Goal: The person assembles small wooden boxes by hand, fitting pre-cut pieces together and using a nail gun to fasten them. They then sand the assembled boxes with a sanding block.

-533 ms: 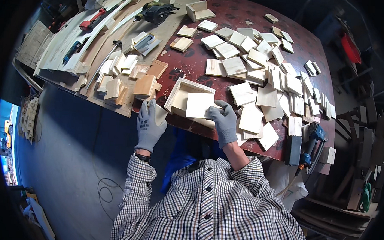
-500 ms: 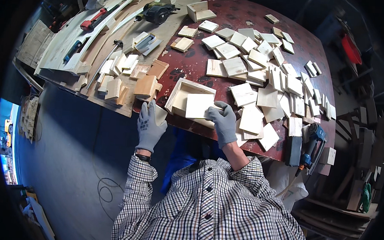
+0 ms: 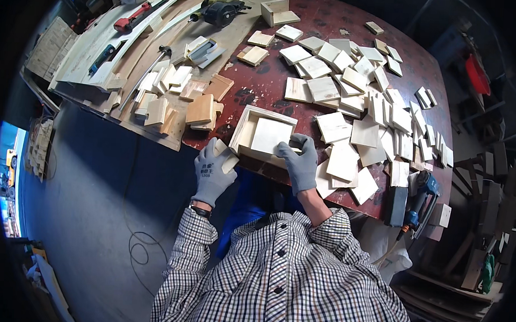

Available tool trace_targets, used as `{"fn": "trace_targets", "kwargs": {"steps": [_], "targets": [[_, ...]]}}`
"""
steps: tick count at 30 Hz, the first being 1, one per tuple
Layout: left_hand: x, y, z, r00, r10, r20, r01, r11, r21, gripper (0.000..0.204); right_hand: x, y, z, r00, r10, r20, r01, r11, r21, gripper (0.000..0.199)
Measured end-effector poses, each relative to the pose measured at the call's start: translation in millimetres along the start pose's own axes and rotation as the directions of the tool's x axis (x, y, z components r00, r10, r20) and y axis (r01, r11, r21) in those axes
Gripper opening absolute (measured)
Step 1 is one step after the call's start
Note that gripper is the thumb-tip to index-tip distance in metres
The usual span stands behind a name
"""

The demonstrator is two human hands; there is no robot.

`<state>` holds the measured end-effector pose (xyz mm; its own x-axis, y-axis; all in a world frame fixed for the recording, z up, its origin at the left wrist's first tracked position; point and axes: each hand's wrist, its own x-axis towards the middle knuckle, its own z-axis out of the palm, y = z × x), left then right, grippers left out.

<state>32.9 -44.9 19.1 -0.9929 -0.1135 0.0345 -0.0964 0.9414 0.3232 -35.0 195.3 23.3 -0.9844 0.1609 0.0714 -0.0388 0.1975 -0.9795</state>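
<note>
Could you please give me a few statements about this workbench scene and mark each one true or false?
1. Both hands wear grey gloves. True: left hand, right hand.
2. The right hand rests on the wooden box frame. True; its grip is at the frame's near edge.
3. The left hand holds a hammer. False: it holds a small wooden piece.
4. The blue power tool lies on the person's left. False: it lies at the table's right edge.
5. Loose wooden squares cover the red tabletop. True.

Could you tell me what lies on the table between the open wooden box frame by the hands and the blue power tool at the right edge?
In the head view, loose pale wooden squares cover the stretch between the box frame and the blue power tool.
</note>
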Motion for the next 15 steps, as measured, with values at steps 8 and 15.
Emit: {"fn": "trace_targets", "kwargs": {"steps": [8,15], "targets": [[-1.3,-14.8,-18.7,0.970,0.227,-0.087,-0.231,0.972,-0.040,0.083,1.0,-17.3,-2.8,0.983,-0.020,0.184,0.045,0.990,-0.131,0.039],[29.6,-38.5,-14.1,0.943,0.331,-0.048,-0.334,0.932,-0.140,0.092,1.3,-16.8,-14.1,0.918,-0.268,0.291,0.340,0.911,-0.233,0.064]]}}
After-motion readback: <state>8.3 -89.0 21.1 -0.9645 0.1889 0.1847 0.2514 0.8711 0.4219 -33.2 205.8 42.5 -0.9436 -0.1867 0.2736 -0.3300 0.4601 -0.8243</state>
